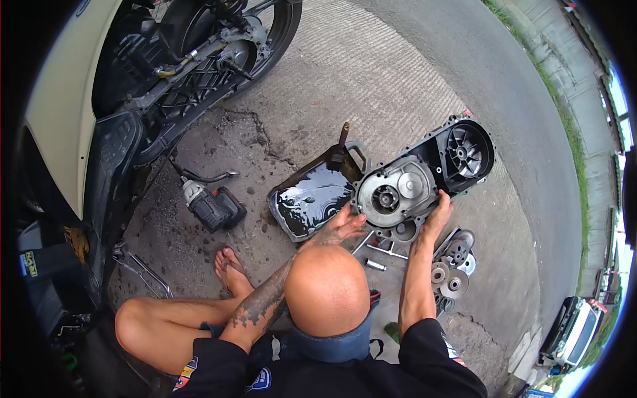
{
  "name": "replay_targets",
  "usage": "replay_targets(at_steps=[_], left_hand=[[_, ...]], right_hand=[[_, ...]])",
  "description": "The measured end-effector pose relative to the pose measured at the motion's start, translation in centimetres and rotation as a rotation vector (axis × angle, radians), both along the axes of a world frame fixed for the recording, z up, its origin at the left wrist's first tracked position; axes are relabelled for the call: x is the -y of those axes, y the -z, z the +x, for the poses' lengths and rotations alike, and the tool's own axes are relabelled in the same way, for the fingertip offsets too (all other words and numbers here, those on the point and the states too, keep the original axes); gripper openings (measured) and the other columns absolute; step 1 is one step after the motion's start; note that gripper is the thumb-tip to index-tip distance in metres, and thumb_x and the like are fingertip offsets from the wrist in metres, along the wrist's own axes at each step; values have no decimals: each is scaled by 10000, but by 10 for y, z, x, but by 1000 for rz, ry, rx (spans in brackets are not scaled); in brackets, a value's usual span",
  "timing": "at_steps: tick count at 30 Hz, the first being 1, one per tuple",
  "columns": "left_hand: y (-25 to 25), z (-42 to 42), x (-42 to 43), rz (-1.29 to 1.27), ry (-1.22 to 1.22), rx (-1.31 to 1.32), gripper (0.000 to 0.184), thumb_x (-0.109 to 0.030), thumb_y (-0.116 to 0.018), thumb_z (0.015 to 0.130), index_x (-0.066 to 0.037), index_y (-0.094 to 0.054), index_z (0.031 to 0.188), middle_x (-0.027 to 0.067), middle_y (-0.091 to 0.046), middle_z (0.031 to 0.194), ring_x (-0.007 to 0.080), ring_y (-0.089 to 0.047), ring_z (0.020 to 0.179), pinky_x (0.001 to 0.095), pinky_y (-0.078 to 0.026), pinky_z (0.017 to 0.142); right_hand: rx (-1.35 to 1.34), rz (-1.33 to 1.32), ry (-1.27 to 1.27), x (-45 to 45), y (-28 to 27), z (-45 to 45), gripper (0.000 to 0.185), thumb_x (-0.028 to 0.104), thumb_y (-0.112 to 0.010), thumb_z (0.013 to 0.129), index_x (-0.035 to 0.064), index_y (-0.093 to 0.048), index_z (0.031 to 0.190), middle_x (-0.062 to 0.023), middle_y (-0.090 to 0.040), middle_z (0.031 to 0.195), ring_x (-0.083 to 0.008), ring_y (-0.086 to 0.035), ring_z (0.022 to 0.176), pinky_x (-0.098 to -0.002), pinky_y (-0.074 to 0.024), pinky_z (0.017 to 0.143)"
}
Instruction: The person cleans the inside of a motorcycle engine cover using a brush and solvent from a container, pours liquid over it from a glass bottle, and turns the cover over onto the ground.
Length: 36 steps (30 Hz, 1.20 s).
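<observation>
A large metal engine casing (398, 189) is held up over the ground, its round fan-like recess toward the upper right. My left hand (346, 224) has its fingers at the casing's lower left edge. On the lower right edge, my right hand (438, 211) grips the casing, its fingertips partly hidden. Just left of the casing lies a black tray (302, 229) of dark liquid, with a brush (343, 140) standing at its top end. Below the casing, a T-shaped wrench (387, 249) and a socket (375, 265) rest on the concrete.
A partly opened scooter (192, 73) stands at the upper left. A cordless impact driver (215, 205) lies left of the tray. Pulleys and discs (454, 282) and a spring (445, 304) are beside my right forearm. A vehicle (578, 331) is at the far right.
</observation>
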<state>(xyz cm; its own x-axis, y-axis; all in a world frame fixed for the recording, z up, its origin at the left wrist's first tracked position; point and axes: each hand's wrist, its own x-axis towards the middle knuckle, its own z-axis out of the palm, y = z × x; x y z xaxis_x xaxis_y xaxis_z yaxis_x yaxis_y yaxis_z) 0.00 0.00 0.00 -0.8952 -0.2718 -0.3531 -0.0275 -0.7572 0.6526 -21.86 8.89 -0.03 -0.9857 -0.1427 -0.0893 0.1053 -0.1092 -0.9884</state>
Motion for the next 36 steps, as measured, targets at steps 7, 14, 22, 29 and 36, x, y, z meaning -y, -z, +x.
replay_targets(at_steps=[7, 14, 22, 29, 36], left_hand=[[-3, 28, 32, -182, -714, -179, 781, -13, -600, 790, -94, -308, 1510, 97, -520, 1351, 214, -522, 1228, 399, -437, 1060], [-123, 74, 44, -725, -1000, 58, 855, 30, -473, 661, -71, -393, 1506, 112, -531, 1371, 225, -548, 1226, 354, -414, 1083], [-171, 129, 56, -877, -1062, 327, 802, 47, -448, 636, -37, -504, 1431, 85, -558, 1382, 181, -568, 1218, 290, -430, 1048], [-169, 155, 62, -830, -1036, 421, 783, 60, -454, 638, -26, -527, 1412, 79, -572, 1374, 177, -586, 1197, 271, -456, 1002], [-159, 139, 73, -838, -1031, 395, 718, 102, -460, 695, -31, -548, 1395, 79, -563, 1349, 119, -610, 1067, 193, -482, 797]], right_hand=[[133, -386, -124, 54, 3, 83, 365, 217, -687, 880, -24, -556, 1121, -96, -627, 1070, -184, -599, 983, -329, -472, 897], [634, -202, -563, 72, -2, 184, 442, 392, -669, 910, -12, -550, 1043, -66, -566, 933, -154, -564, 872, -332, -512, 842], [189, 22, -1396, 37, 49, 179, 585, 514, -544, 1006, -48, -702, 1045, -133, -709, 946, -198, -721, 902, -295, -585, 640], [-745, 594, -902, 76, 98, 81, 433, 34, -621, 834, 106, -637, 1261, -138, -588, 1266, -355, -514, 1226, -458, -493, 934], [-1118, 1044, -1253, 129, 133, 89, 416, 126, -587, 884, 179, -635, 1294, -122, -502, 1416, -334, -407, 1358, -530, -420, 1023]])
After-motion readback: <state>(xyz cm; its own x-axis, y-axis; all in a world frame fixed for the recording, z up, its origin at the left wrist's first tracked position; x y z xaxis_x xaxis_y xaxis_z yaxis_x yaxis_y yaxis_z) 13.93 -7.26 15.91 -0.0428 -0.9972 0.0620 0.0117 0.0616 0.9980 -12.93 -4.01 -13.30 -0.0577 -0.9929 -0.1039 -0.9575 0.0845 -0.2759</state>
